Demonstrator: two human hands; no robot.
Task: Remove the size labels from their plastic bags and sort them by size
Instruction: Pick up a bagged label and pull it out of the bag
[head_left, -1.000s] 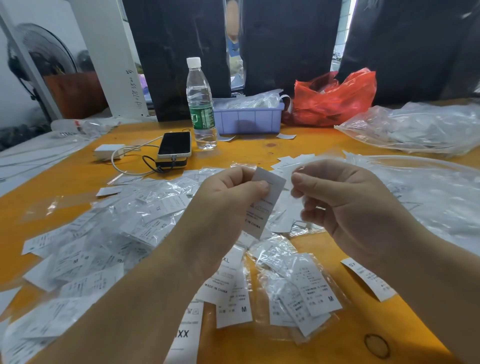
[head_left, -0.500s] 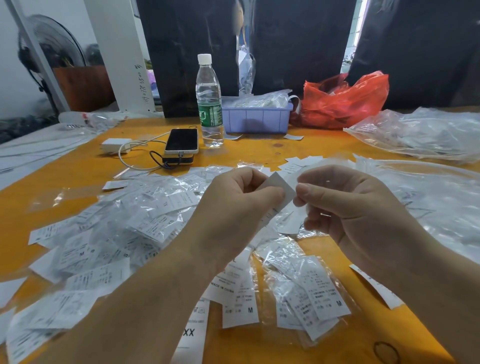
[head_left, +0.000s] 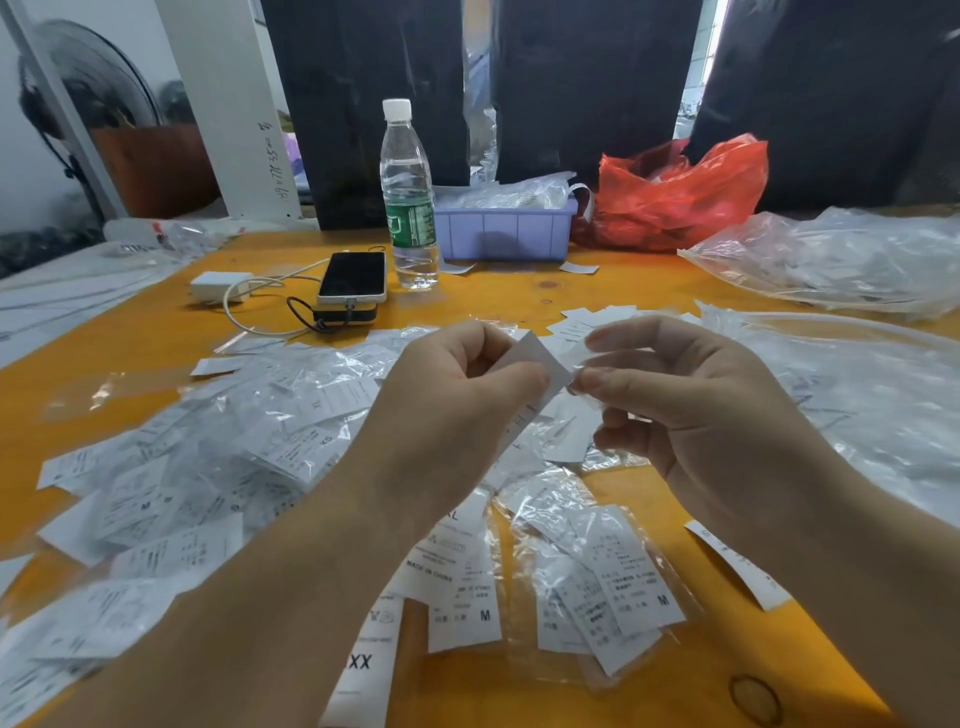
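From my remote seat, the far left shows a round black fan (head_left: 83, 98) behind a white post. On the smooth orange table (head_left: 135, 332) I see a heap of crinkly clear bags with white paper labels inside (head_left: 218, 467), spread flat and overlapping; letters such as M and XS show on a few. Behind the heap lie a small white charger block (head_left: 215, 286) with a looped cord and a black slab phone (head_left: 353, 276) resting on a dark pack. Just beside the phone stands a clear ribbed water bottle (head_left: 408, 197) with a white cap and green wrap.

My left hand (head_left: 447, 415) is curled, thumb and forefinger pinching a stiff white rectangular label (head_left: 540, 358) held tilted above the table. Touching its corner, my right hand (head_left: 691, 415) pinches a thin filmy scrap of clear plastic (head_left: 576, 358) between thumb and forefinger, other fingers loosely bent.

Below the hands lie loose M labels (head_left: 467, 597) and a bagged bundle (head_left: 608, 587). Farther back sit a lilac ridged bin (head_left: 504, 234), a crumpled red bag (head_left: 675, 192), and large clear sacks (head_left: 831, 260) at right.
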